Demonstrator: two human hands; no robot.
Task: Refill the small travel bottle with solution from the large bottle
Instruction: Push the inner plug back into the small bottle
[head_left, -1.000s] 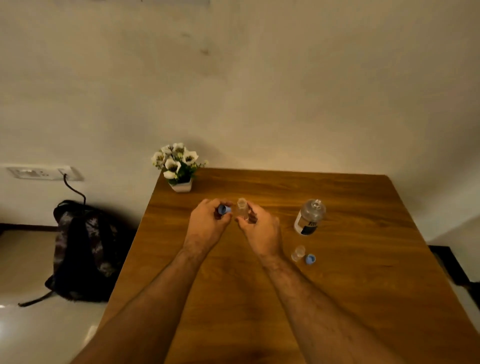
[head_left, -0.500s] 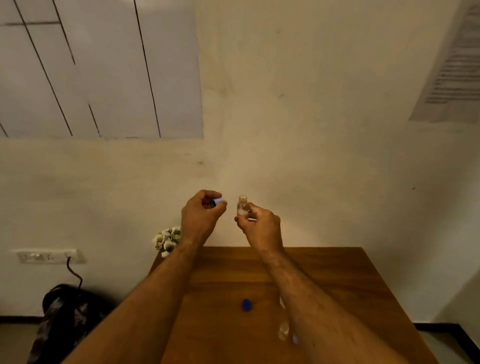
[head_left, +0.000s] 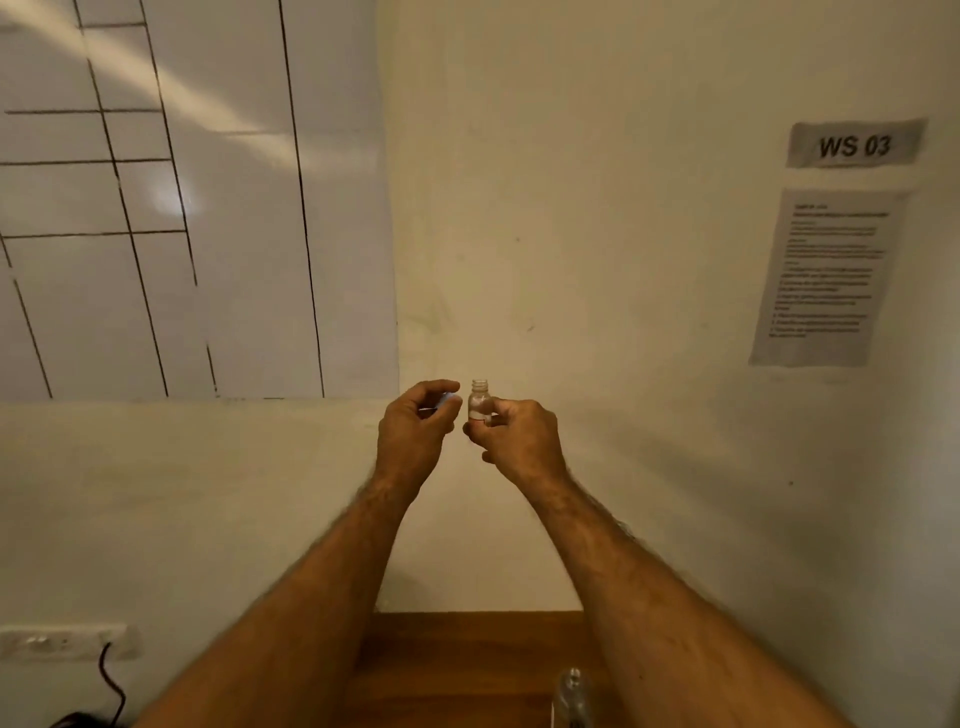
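place: office-like workstation | cues: "WS 03" wall sign (head_left: 854, 144); instruction sheet (head_left: 826, 275); whiteboard (head_left: 182, 208); wooden desk (head_left: 467, 660)

Both arms raised, left hand (head_left: 415, 431) fingers curled in pinching grip, right hand (head_left: 519, 441) likewise

Small clear travel bottle (head_left: 479, 404) upright, uncapped; large bottle (head_left: 571, 696) on table.

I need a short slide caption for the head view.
Right hand holds open small bottle upright; left hand holds its blue cap.
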